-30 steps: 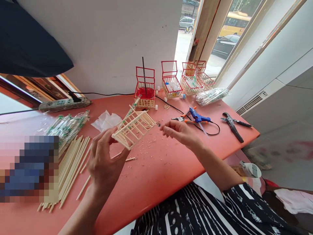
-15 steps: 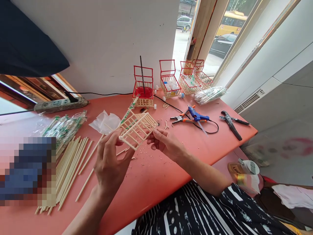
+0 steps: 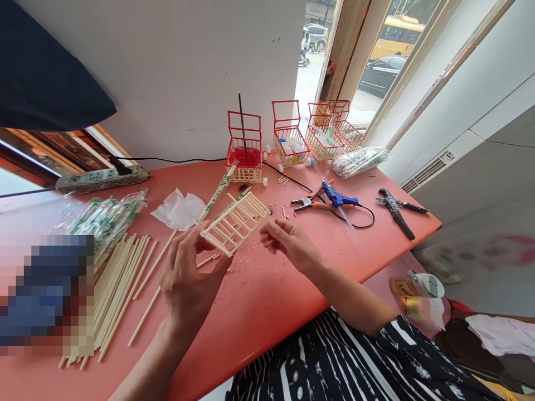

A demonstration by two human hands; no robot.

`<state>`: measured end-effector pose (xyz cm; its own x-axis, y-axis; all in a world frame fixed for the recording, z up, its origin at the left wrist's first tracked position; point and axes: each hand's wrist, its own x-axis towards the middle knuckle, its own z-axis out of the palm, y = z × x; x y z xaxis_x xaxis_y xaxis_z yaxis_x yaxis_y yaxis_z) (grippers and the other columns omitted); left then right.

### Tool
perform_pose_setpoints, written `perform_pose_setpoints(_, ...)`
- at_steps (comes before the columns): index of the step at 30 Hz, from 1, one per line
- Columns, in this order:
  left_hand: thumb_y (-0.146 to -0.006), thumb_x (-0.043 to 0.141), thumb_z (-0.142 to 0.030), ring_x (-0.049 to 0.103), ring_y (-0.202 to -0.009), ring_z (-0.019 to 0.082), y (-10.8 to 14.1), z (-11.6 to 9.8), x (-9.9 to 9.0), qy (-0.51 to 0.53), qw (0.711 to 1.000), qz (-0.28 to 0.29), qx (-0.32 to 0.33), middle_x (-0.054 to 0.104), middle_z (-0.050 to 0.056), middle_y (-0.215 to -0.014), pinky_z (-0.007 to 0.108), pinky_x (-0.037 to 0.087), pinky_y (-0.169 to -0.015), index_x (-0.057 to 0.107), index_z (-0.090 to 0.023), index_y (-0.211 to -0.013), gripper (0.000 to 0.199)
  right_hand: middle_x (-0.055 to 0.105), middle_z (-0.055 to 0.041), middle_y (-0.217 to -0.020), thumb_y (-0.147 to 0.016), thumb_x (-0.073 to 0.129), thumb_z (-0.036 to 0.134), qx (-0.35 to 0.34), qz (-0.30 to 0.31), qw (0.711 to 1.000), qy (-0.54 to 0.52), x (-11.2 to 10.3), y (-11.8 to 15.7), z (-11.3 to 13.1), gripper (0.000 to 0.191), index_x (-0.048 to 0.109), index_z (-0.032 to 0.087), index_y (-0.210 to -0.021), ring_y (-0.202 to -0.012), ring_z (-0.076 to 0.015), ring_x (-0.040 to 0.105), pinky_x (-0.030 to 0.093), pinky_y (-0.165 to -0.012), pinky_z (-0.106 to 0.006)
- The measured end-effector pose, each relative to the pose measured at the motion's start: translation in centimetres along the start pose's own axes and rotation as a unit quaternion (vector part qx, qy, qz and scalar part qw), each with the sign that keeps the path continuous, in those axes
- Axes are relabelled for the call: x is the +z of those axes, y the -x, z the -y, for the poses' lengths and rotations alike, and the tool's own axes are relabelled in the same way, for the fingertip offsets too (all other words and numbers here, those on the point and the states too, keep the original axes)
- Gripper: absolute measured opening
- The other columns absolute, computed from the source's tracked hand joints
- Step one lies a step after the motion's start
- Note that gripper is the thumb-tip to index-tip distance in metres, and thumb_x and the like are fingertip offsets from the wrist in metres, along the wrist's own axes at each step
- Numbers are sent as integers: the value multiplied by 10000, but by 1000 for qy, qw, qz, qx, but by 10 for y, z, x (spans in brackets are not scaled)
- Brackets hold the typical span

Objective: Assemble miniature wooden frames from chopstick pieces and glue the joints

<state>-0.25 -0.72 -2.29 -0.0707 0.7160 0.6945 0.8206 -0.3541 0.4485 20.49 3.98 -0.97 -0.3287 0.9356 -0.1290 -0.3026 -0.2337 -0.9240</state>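
A small open frame of pale wooden sticks, with rungs across its sides, is tilted above the table. My left hand holds its near left end between thumb and fingers. Just off the frame's right end is my right hand, apart from it, fingers curled in towards the thumb; nothing shows in them. Beneath the frame, wood crumbs and short stick offcuts lie on the table. A green-and-white wrapped chopstick packet leans behind the frame, against a red-rimmed stick cart.
More red-rimmed carts stand along the wall. A blue glue gun and pliers lie right of centre, cutters farther right. Loose chopsticks, wrapped packets and a power strip are on the left.
My right hand has let go of the frame's right end and drawn slightly right. The frame has turned a little in my left hand, which stays nearly in place.
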Motion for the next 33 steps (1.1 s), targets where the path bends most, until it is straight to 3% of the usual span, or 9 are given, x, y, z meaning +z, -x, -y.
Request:
perform_pose_setpoints(4,-931,743,-204,724,-954,225,-1,2,-2,12,1000,13,11,724,74,-1185,431,617,-953,581,-295,-1487,587,512,52,-678,-801,775,764,-82,-44,991,96,-21,0,23,603,536,214,-741,-581,-85,436,372,-539,-241)
perform_pose_setpoints(7,-933,725,-199,729,-922,201,-4,3,-4,21,999,29,37,720,87,-1280,400,626,-930,565,-297,-1514,611,569,30,-767,-824,773,740,-144,-38,972,181,-39,-1,57,548,621,217,-890,-652,-100,502,438,-590,-247)
perform_pose_setpoints(10,-929,734,-203,730,-911,181,-7,5,-7,43,996,50,61,722,84,-1287,354,629,-906,561,-292,-1518,621,694,-73,-1135,-886,773,628,-141,51,946,286,-51,-2,95,488,697,217,-1138,-1009,-174,658,557,-782,-277)
perform_pose_setpoints(12,-927,734,-196,733,-920,174,-9,6,-7,61,993,73,66,723,80,-1274,329,630,-895,561,-284,-1512,616,674,-98,-1344,-930,753,538,-145,121,915,358,-53,-5,115,409,725,223,-1189,-1255,-224,615,569,-850,-286)
perform_pose_setpoints(14,-929,727,-197,737,-941,176,-10,6,-8,75,991,91,67,724,80,-1275,318,635,-881,558,-281,-1507,608,646,-92,-1450,-939,761,453,-134,187,882,411,-52,-10,128,364,741,237,-1232,-1332,-239,589,573,-876,-291)
perform_pose_setpoints(18,-926,720,-215,744,-989,198,-10,6,-7,92,987,102,79,734,82,-1305,333,650,-864,562,-298,-1507,607,650,-91,-1482,-877,837,373,-103,258,853,442,-46,-22,131,301,788,235,-1140,-1295,-224,631,574,-887,-270)
perform_pose_setpoints(26,-939,694,-245,749,-935,180,-5,6,-5,125,982,137,42,733,72,-1306,310,658,-841,584,-303,-1483,557,678,-70,-1488,-865,844,345,-74,310,822,472,-40,-36,125,160,776,220,-938,-1249,-217,664,544,-920,-295)
perform_pose_setpoints(33,-936,699,-235,754,-953,191,-4,8,-6,137,979,147,40,719,71,-1319,325,658,-859,575,-319,-1492,576,765,-54,-1346,-759,924,280,-45,350,811,466,-34,-43,125,157,775,231,-771,-1241,-237,684,563,-918,-313)
